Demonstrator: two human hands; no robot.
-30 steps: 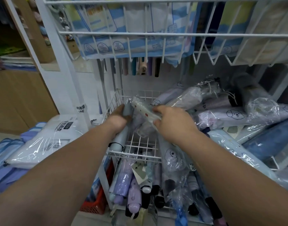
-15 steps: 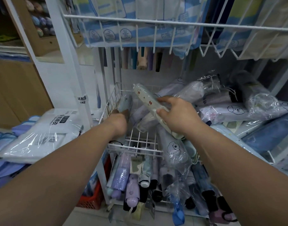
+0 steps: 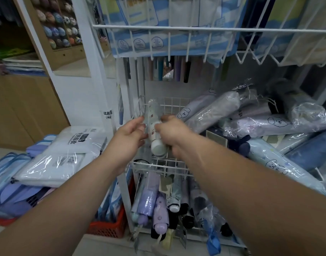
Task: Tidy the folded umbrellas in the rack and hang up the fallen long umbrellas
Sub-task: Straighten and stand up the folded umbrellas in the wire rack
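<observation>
A cream folded umbrella (image 3: 154,126) with small red marks, in a clear sleeve, points its white handle toward me over the left end of the white wire basket (image 3: 158,164). My right hand (image 3: 172,133) grips it near the handle. My left hand (image 3: 129,134) touches its left side with relaxed fingers. To the right, a heap of wrapped folded umbrellas (image 3: 251,122) lies crosswise in the basket. Long umbrellas (image 3: 177,70) hang behind, under the upper basket.
Below, a lower tier holds more folded umbrellas (image 3: 158,206) standing handle-out. An upper wire basket (image 3: 177,29) with blue-and-white packs overhangs the work area. Packaged raincoats (image 3: 66,156) are stacked at left beside a red crate (image 3: 110,228). A white rack post (image 3: 95,74) rises at left.
My right hand swung the cream umbrella from lying crosswise to pointing handle-first toward me. My left hand let go of the grey-blue umbrella at the basket's left and came against the cream one.
</observation>
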